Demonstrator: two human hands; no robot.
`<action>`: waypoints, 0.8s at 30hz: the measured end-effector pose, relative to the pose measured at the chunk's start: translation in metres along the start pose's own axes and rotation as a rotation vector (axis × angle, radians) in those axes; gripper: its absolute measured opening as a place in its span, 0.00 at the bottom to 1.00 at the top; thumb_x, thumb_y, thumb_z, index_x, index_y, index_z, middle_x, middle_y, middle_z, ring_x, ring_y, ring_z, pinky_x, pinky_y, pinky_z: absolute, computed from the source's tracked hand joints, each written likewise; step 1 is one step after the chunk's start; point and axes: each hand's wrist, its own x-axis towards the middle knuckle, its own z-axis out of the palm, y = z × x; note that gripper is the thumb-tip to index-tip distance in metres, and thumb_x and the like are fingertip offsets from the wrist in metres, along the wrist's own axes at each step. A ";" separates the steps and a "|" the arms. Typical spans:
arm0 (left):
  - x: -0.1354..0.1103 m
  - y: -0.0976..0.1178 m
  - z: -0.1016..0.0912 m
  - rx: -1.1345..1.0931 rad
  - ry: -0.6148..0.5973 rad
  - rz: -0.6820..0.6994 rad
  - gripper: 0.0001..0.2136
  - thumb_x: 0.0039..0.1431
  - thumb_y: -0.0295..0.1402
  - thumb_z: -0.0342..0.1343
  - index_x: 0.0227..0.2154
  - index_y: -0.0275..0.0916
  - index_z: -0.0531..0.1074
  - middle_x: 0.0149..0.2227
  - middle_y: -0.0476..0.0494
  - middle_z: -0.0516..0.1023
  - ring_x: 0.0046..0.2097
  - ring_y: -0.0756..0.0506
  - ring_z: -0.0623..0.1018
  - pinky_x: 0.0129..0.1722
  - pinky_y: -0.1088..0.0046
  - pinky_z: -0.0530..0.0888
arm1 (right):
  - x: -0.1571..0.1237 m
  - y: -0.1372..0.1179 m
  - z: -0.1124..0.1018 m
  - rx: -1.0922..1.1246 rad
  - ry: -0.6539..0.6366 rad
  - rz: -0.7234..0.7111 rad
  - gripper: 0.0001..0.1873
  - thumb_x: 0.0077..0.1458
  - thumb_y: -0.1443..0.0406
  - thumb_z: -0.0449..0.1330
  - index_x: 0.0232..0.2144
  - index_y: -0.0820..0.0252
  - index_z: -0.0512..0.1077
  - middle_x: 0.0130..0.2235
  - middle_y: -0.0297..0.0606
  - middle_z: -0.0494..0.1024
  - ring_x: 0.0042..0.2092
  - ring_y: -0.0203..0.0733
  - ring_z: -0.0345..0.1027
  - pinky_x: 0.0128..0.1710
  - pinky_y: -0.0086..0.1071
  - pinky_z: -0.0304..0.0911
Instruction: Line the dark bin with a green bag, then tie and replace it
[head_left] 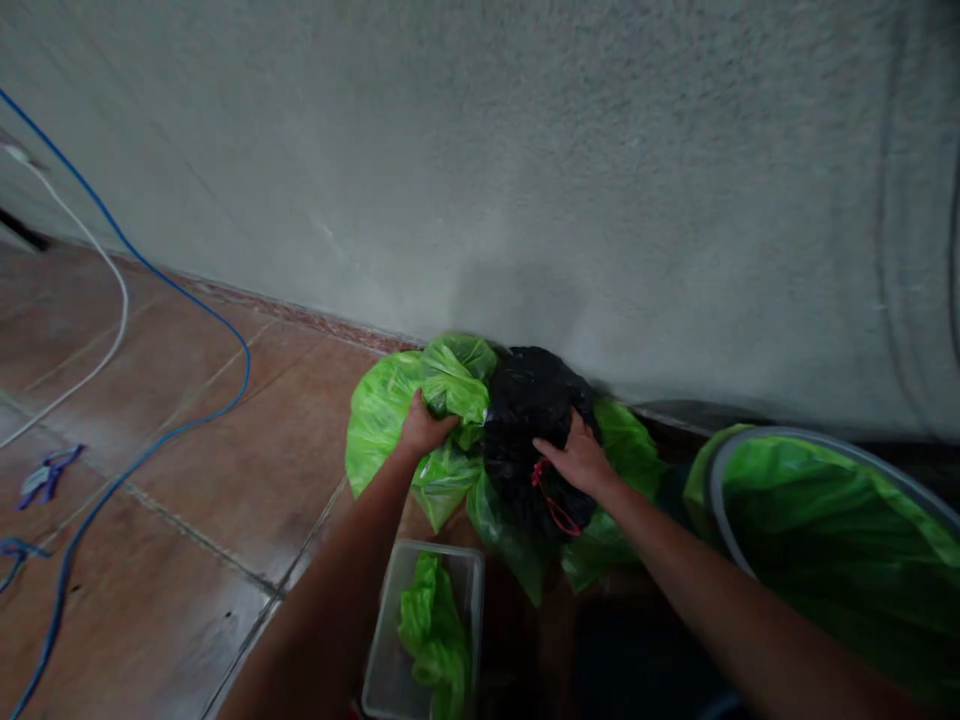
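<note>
A large green plastic bag (pixel 382 410) lies on the floor against the wall. My left hand (pixel 424 428) is closed on a bunched fold of it near the top. A black plastic bag (pixel 529 400) with red drawstrings (pixel 551 500) sits in the green bag's middle. My right hand (pixel 581 460) rests on the black bag, fingers curled into its plastic.
A clear plastic tub (pixel 390 670) with a crumpled green bag inside stands below my hands. A grey bin (pixel 724 475) lined with a green bag is at the right. A blue cable (pixel 225 330) and a white cable (pixel 112 280) run over the brown tiled floor at left.
</note>
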 end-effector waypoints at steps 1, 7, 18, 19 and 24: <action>-0.006 0.000 -0.006 -0.034 0.033 -0.032 0.48 0.49 0.40 0.67 0.67 0.29 0.47 0.62 0.24 0.68 0.63 0.35 0.69 0.59 0.60 0.68 | -0.006 0.000 -0.008 -0.007 0.010 -0.007 0.48 0.53 0.54 0.62 0.68 0.69 0.50 0.61 0.60 0.66 0.63 0.59 0.62 0.61 0.49 0.58; -0.090 -0.013 -0.012 -0.219 0.108 -0.224 0.28 0.59 0.38 0.57 0.60 0.30 0.64 0.55 0.28 0.76 0.53 0.38 0.79 0.50 0.64 0.76 | -0.084 -0.006 -0.081 0.029 0.106 -0.053 0.39 0.54 0.55 0.60 0.65 0.60 0.57 0.60 0.52 0.70 0.57 0.55 0.69 0.57 0.49 0.64; -0.273 0.007 0.024 -0.183 -0.562 -0.137 0.16 0.59 0.38 0.53 0.45 0.37 0.77 0.38 0.42 0.84 0.40 0.43 0.83 0.37 0.70 0.79 | -0.321 0.081 -0.178 -0.013 0.410 0.366 0.25 0.53 0.55 0.56 0.50 0.60 0.72 0.47 0.49 0.79 0.44 0.52 0.77 0.47 0.47 0.71; -0.281 0.006 0.020 -0.174 -0.548 -0.166 0.16 0.58 0.40 0.54 0.43 0.37 0.77 0.36 0.41 0.84 0.39 0.42 0.83 0.35 0.70 0.79 | -0.344 0.087 -0.171 -0.011 0.392 0.401 0.23 0.53 0.56 0.56 0.49 0.59 0.72 0.46 0.48 0.80 0.42 0.52 0.78 0.46 0.47 0.71; -0.320 0.002 -0.010 0.023 -0.512 -0.028 0.15 0.65 0.35 0.47 0.39 0.35 0.77 0.34 0.39 0.83 0.36 0.43 0.84 0.33 0.71 0.78 | -0.426 0.076 -0.137 0.106 0.236 0.372 0.20 0.53 0.61 0.55 0.47 0.59 0.74 0.47 0.48 0.80 0.41 0.49 0.79 0.45 0.45 0.72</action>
